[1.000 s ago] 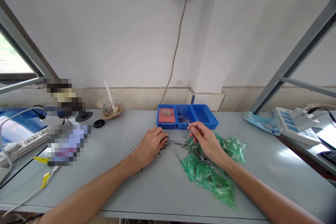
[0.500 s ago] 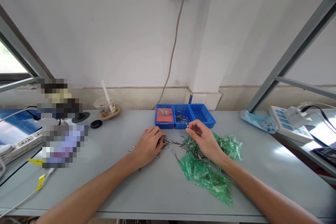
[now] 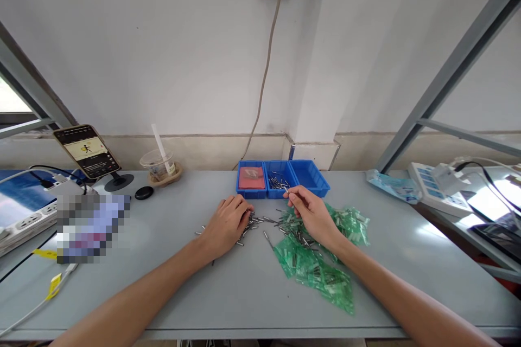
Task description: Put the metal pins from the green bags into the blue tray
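Metal pins (image 3: 253, 221) lie loose on the grey table (image 3: 244, 293), among the green plastic bags (image 3: 334, 284) near the right hand (image 3: 314, 217), in the middle blue bin (image 3: 277, 194) just beyond its fingertips, and in a scatter under and beside the left hand (image 3: 226, 226). The left fingers rest together, loosely bent; whether they grip anything I cannot tell. The right thumb and forefinger pinch narrowly on one small pin (image 3: 286, 190) by the bin's front edge.
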Action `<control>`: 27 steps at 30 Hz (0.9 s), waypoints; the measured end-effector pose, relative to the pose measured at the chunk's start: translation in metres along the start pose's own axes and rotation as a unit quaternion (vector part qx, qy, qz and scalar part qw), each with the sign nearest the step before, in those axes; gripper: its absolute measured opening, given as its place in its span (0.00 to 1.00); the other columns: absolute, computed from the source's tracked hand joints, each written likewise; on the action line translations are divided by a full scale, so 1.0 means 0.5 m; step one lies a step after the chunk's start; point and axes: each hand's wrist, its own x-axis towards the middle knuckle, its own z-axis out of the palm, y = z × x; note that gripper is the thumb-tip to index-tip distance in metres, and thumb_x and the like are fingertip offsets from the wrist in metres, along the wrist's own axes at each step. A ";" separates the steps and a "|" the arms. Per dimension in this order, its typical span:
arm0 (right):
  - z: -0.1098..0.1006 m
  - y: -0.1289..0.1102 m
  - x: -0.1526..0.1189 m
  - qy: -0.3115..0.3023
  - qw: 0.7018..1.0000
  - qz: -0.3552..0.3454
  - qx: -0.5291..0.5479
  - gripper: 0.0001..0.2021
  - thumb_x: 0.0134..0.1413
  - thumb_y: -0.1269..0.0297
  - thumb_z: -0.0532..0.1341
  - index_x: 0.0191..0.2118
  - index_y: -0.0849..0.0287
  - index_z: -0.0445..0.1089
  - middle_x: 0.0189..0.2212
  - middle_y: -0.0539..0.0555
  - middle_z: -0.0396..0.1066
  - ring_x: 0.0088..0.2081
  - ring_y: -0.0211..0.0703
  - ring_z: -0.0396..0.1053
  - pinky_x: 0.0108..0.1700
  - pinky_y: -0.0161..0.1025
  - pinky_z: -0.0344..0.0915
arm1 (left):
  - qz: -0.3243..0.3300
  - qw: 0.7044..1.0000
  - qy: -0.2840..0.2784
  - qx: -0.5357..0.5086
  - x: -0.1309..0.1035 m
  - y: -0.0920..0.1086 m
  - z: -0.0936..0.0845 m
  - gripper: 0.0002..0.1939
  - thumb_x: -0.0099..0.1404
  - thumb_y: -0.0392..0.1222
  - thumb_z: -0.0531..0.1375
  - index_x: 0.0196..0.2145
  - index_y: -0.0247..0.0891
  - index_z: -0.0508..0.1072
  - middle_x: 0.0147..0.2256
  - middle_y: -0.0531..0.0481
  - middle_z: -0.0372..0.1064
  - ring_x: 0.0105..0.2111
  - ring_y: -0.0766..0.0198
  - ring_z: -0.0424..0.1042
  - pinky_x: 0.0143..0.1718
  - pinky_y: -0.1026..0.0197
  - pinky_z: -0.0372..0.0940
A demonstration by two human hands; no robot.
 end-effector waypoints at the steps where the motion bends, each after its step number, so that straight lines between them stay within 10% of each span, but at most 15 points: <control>1: 0.000 0.000 0.000 0.006 1.000 0.000 -0.009 0.15 0.71 0.47 0.55 0.44 0.52 0.71 0.34 0.52 0.70 0.30 0.44 0.63 0.33 0.42 0.62 | 0.001 1.000 0.000 0.000 0.000 0.000 0.000 0.12 0.80 0.36 0.48 0.47 0.41 0.72 0.44 0.47 0.70 0.43 0.57 0.68 0.46 0.51 0.63; 27: 0.006 0.001 0.003 0.007 1.000 0.003 -0.016 0.15 0.71 0.46 0.55 0.41 0.51 0.68 0.31 0.49 0.67 0.28 0.44 0.60 0.30 0.40 0.58 | 0.000 1.000 -0.013 0.018 0.001 0.001 -0.004 0.12 0.79 0.36 0.50 0.47 0.42 0.73 0.45 0.47 0.71 0.44 0.55 0.68 0.45 0.52 0.62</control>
